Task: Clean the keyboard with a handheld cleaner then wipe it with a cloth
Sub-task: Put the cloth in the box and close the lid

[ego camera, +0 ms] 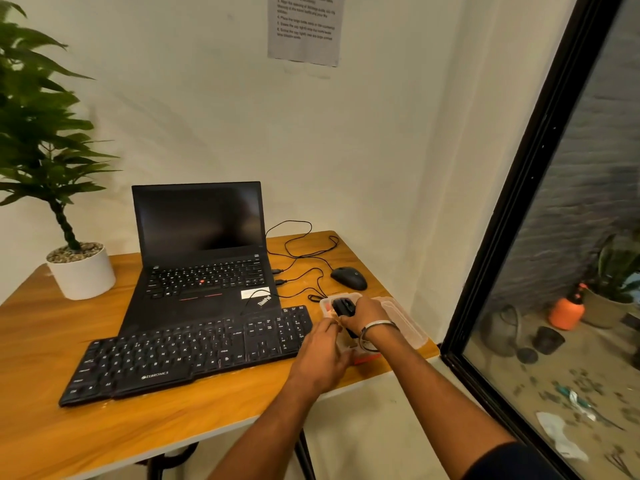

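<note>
A black external keyboard (194,351) lies across the front of the wooden table (52,417). At its right end stands a clear plastic box (405,320). My right hand (365,315) reaches into the box and is closed around a black handheld cleaner (343,305). My left hand (322,355) rests at the box's near left side, fingers curled against its edge, partly covering the keyboard's right end. Something red (367,358) shows under the box's front; I cannot tell what it is.
An open black laptop (201,244) stands behind the keyboard. A white potted plant (81,271) is at the back left. A black mouse (349,278) and loose cables (301,251) lie at the back right. A black-framed glass pane (519,202) borders the right.
</note>
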